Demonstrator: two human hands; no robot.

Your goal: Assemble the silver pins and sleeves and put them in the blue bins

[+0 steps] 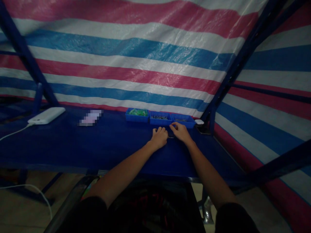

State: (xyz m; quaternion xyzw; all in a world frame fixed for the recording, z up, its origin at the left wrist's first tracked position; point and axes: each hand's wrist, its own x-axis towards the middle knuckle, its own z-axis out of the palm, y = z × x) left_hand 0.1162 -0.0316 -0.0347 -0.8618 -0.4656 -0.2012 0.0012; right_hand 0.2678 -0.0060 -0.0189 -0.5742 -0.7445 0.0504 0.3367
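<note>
My left hand (159,137) rests low over the blue table with its fingers curled. A thin, pale metal piece (171,137) sticks out from its thumb side toward the right; its exact kind is too small to tell. My right hand (180,131) is just in front of the bins, thumb and fingers drawn together in a pinch, and whatever is between the fingertips is hidden. Close behind the hands stand the middle blue bin (160,122) with small metal parts and the right blue bin (187,123) holding some thin metal pieces.
Left of these stands a blue bin (128,118) holding green material. A white power bank (47,115) with a cable and a pixelated flat item (90,118) lie on the table's left. A white case (199,122) and a dark phone-like object (203,130) sit near the right frame post.
</note>
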